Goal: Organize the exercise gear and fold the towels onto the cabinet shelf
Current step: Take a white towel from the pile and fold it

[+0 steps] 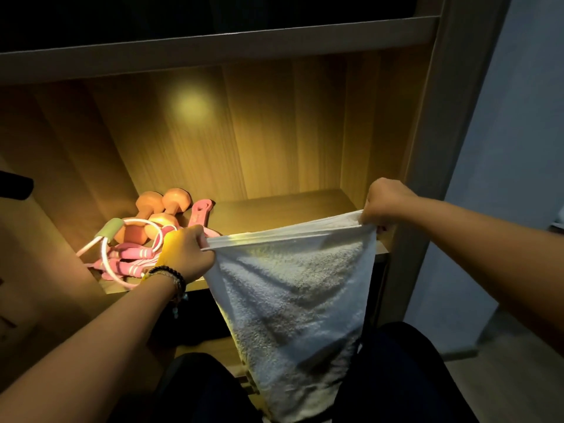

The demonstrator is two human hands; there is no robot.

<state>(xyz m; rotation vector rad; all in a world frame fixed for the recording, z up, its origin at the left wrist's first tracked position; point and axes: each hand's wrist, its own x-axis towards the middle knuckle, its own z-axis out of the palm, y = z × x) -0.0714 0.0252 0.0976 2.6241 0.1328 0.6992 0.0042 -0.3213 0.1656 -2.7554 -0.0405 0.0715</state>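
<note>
1. At the left of the cabinet shelf [283, 206] your pink jump rope [122, 261] lies in a loose tangle at the front, with two orange dumbbells [158, 209] just behind it, their long axes running front to back.
2. Your left hand [186, 254], a beaded bracelet [171, 277] on its wrist, is curled tight around the left top corner of the white towel [293, 300], knuckles up, forearm reaching in from the lower left.
3. The towel hangs in front of the shelf's front edge; its top hem is stretched taut, running left to right and rising slightly toward the right, while its long axis drops straight down between your knees.
4. Your right hand [387, 206] pinches the right top corner in a closed fist, held a little higher than the left, forearm coming in from the right.
</note>
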